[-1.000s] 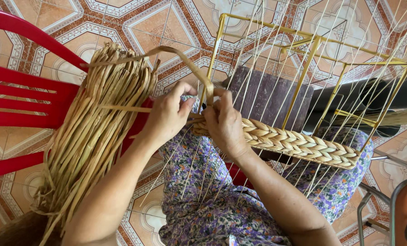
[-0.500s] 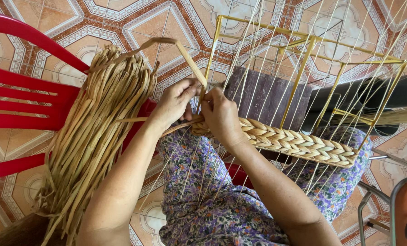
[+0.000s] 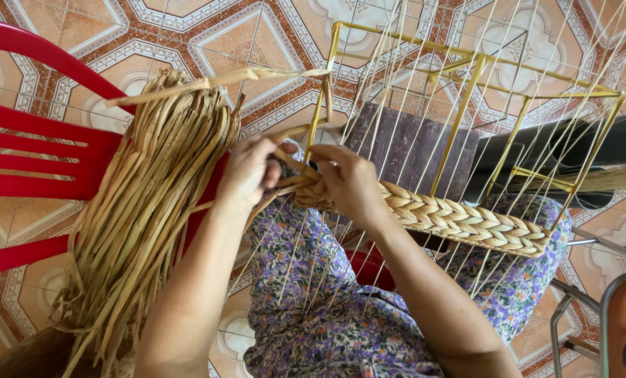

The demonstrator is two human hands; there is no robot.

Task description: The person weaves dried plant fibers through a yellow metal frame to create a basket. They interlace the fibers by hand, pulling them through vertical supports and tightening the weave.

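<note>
**Insp. A:** Nearest the camera?

**Insp. B:** Lap in floral-print fabric (image 3: 341, 322), both forearms running up from it. The lap props the lower edge of the work, so both hands stay free at the weave.

**Insp. A:** Left hand?

**Insp. B:** Left hand (image 3: 248, 171) is clenched on a flat dried-reed strand (image 3: 222, 78). The strand leaves the fingers by the frame's corner post, climbs it, bends there and trails off leftward above the bundle. Judged: kept taut so it lies flat when worked in.

**Insp. A:** Right hand?

**Insp. B:** Right hand (image 3: 351, 185) is pressed on the left end of the braided band (image 3: 467, 220), fingers curled over it, thumb side toward the left hand. Reads as pinning the last turns so they don't loosen. Whether it also pinches the strand: cannot tell, fingers cover it.

**Insp. A:** The band sits where?

**Insp. B:** Across the lower part of the yellow wire frame (image 3: 467, 70), woven through thin upright strings (image 3: 404, 91) stretched approx. vertically. Frame is tilted away from the person, resting on the lap.

**Insp. B:** Left side: bundle of loose reeds (image 3: 152, 210) draped over a red plastic chair (image 3: 40, 147), just beside the left arm; stock within reach, judged.

**Insp. A:** Farther out?

**Insp. B:** Patterned tile floor (image 3: 208, 35); a dark plank (image 3: 411, 150) behind the frame; metal tubing (image 3: 572, 315) at lower right, kind unclear.
</note>
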